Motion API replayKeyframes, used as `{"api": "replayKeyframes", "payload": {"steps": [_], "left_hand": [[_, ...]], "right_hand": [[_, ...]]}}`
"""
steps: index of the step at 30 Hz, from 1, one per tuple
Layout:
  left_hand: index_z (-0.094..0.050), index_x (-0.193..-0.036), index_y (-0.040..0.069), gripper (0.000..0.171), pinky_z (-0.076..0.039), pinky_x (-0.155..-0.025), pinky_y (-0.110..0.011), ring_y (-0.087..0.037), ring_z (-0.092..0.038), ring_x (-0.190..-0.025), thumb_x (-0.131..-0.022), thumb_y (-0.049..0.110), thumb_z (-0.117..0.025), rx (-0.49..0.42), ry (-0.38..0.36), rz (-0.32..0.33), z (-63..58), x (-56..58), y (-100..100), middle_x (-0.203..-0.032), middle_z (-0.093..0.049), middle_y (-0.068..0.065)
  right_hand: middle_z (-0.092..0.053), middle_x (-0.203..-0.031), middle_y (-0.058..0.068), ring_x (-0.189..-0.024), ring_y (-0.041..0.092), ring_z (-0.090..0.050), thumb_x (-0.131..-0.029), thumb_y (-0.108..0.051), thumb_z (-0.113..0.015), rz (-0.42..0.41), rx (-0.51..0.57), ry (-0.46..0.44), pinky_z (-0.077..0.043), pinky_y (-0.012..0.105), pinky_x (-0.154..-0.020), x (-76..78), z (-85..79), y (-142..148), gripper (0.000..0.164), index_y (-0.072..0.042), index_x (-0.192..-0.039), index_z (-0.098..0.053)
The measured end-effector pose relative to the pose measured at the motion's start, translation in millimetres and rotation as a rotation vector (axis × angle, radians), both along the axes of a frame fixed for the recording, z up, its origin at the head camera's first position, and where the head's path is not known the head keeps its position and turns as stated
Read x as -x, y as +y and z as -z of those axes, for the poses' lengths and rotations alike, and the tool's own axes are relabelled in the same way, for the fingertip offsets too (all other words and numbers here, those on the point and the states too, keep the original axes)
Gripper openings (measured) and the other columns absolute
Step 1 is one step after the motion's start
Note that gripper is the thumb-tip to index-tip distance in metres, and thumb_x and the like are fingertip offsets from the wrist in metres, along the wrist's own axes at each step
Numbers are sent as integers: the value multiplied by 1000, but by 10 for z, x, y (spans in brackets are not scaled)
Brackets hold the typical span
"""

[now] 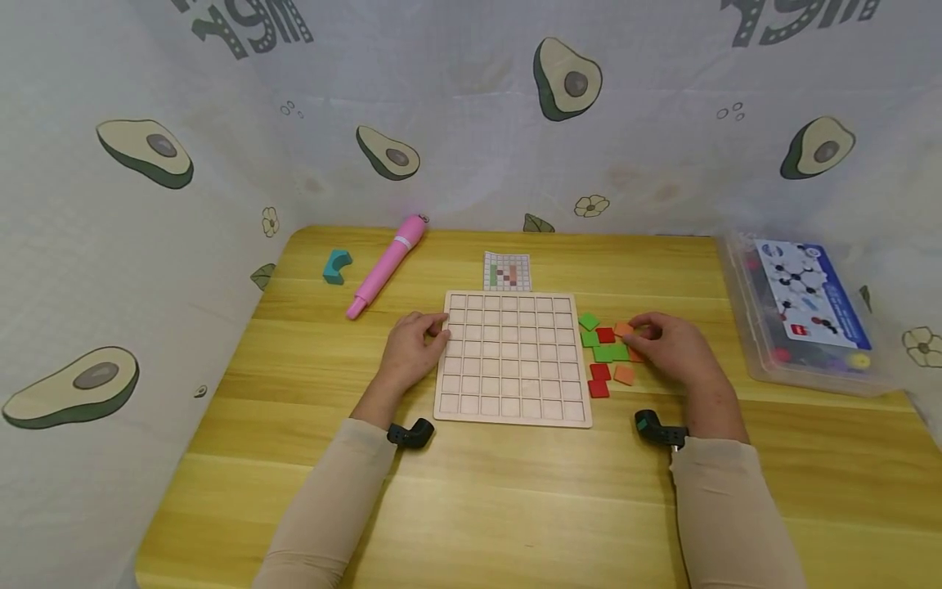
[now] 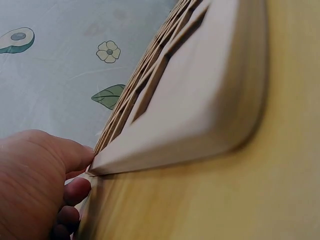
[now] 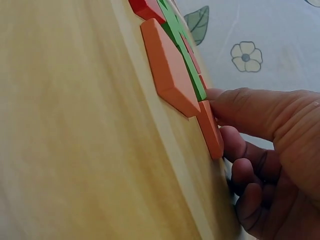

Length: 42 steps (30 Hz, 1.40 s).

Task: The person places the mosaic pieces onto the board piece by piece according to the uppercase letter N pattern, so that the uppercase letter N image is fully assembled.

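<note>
A pale wooden grid board point(image 1: 513, 357) lies flat on the table, and no tiles sit in its squares. My left hand point(image 1: 414, 348) touches the board's left edge with thumb and forefinger. In the left wrist view the thumb point(image 2: 75, 155) lies against the board's edge, other fingers bent below it. Right of the board is a loose group of square tiles: green point(image 1: 603, 352), red point(image 1: 599, 372) and orange point(image 1: 624, 375). At its far right side my right hand point(image 1: 673, 345) pinches an orange tile point(image 1: 623, 329). Its fingertips are partly hidden in the right wrist view.
A small printed grid card point(image 1: 506, 272) lies behind the board. At the back left are a pink pen-shaped stick point(image 1: 386, 267) and a teal arch block point(image 1: 336, 267). A clear plastic box point(image 1: 813, 311) with a molecule label stands at the right, before a patterned curtain.
</note>
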<state>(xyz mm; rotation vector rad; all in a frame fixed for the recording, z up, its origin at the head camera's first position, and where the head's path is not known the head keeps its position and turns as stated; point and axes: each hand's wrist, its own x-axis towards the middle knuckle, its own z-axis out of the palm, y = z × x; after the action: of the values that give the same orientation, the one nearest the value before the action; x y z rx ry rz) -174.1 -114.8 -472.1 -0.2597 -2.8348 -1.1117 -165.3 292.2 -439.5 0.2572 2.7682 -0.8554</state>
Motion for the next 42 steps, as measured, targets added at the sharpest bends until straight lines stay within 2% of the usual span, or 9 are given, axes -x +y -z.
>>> {"api": "replayKeyframes", "payload": {"steps": [7,15,23,32,39,42], "left_hand": [[-70,-132,12,36,-46,-89,-40,-26,-59,-100,-98,25,-65,12,-8,0,5,-4,2,-98,-68,-6],[-71,-130,12,35,-46,-89,-39,-26,-58,-96,-98,24,-67,16,20,10,10,2,4,-93,-67,-5],[-72,-129,10,33,-44,-84,-38,-26,-56,-89,-98,22,-67,19,32,21,14,-1,-4,-87,-65,-6],[-72,-129,11,34,-44,-85,-38,-26,-56,-92,-98,23,-67,11,20,12,-7,-2,-7,-87,-65,-5],[-71,-129,11,33,-46,-90,-41,-27,-58,-95,-98,24,-66,1,12,10,-5,14,-11,-89,-67,-6],[-72,-129,11,33,-46,-90,-40,-27,-58,-95,-98,23,-66,3,19,14,3,15,-13,-88,-67,-6]], "right_hand": [[-59,-112,19,-98,34,-51,-101,-42,-61,-55,-34,43,-44,42,-83,6,-26,-24,50,-5,-136,-57],[-57,-113,18,-99,33,-51,-101,-42,-62,-72,-18,31,-45,39,-82,11,-157,-141,55,-6,-141,-53],[-65,-113,18,-96,31,-58,-102,-35,-61,-177,-29,87,-50,44,-85,0,-277,-358,48,-6,-140,-56],[-66,-103,12,-91,26,-57,-101,-31,-64,-276,-55,91,-48,36,-78,34,-284,-678,42,-9,-136,-61],[-64,-99,10,-84,23,-56,-99,-31,-67,-335,-15,97,-45,32,-71,58,-250,-898,39,-9,-131,-64],[-65,-97,8,-84,22,-56,-99,-32,-67,-355,-14,101,-45,31,-72,72,-236,-998,39,-9,-130,-65]]}}
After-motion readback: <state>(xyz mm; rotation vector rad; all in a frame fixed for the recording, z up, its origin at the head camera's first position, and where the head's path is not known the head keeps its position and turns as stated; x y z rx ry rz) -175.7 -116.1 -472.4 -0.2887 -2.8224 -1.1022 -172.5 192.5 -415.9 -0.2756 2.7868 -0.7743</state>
